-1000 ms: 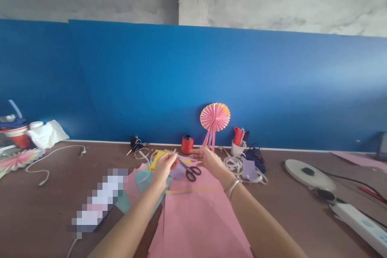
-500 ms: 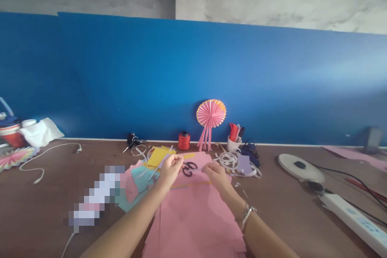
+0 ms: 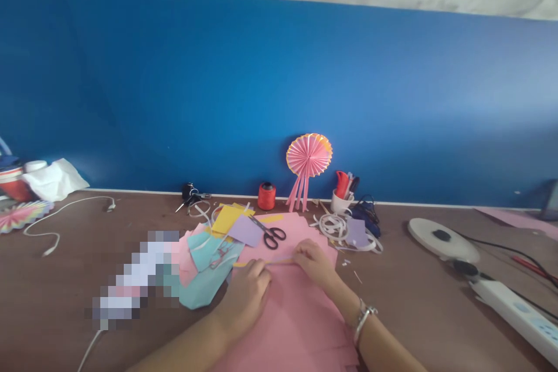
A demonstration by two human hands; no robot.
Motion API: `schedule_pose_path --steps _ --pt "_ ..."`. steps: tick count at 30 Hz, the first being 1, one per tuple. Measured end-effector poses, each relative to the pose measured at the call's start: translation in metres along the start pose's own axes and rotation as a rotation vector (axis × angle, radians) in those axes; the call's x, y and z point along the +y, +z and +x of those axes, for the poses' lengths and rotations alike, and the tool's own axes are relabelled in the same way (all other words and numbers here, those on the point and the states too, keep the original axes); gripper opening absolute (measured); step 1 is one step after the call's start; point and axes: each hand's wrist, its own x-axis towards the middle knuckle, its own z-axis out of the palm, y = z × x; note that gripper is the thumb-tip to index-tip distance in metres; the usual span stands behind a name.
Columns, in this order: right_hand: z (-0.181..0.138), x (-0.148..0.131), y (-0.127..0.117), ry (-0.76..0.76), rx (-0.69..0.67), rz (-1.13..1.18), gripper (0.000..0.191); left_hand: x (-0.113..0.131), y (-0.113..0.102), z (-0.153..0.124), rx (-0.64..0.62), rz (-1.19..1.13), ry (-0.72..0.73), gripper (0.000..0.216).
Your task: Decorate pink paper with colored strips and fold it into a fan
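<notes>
Low over a stack of pink paper sheets [image 3: 288, 308], a thin pale purple paper strip [image 3: 280, 261] stretches between both hands. My left hand [image 3: 247, 292] rests on the sheets, its fingers curled together at the strip's left end; the fingertips are partly hidden. At the other end, my right hand [image 3: 313, 263] is closed with thumb and fingers pinching the strip. A yellow paper strip [image 3: 240, 264] shows just left of the left fingers. Black-handled scissors [image 3: 271, 235] lie beyond the hands, their blades over a purple paper square [image 3: 246, 230].
Blue paper [image 3: 203, 296] and yellow squares [image 3: 226, 218] lie to the left. A red thread spool [image 3: 267, 196], a pink pleated rosette [image 3: 309, 157] and a white cup [image 3: 340, 202] with tools stand along the blue partition. White ribbon coils [image 3: 332, 226] and a power strip [image 3: 514, 308] are on the right.
Both hands have come down and nearer onto the pink sheets, the left one most. The strip between them has lowered too. The scissors and purple square are now uncovered. The view has tilted slightly down.
</notes>
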Motion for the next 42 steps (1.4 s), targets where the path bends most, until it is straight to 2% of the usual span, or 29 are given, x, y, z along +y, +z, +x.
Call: schedule_pose_path --steps 6,29,42 --pt "0.0008 0.0073 0.0019 -0.009 -0.01 -0.002 0.019 -0.0007 -0.0002 -0.0001 0.017 0.033 -0.012 0.022" --pt "0.0015 0.0057 0.0003 0.018 -0.013 -0.05 0.017 0.0003 -0.007 0.0027 -0.005 -0.012 -0.105 0.017" --pt "-0.0007 -0.0002 -0.0006 0.021 0.011 -0.054 0.017 0.0001 -0.0093 0.005 -0.067 -0.028 -0.125 0.043"
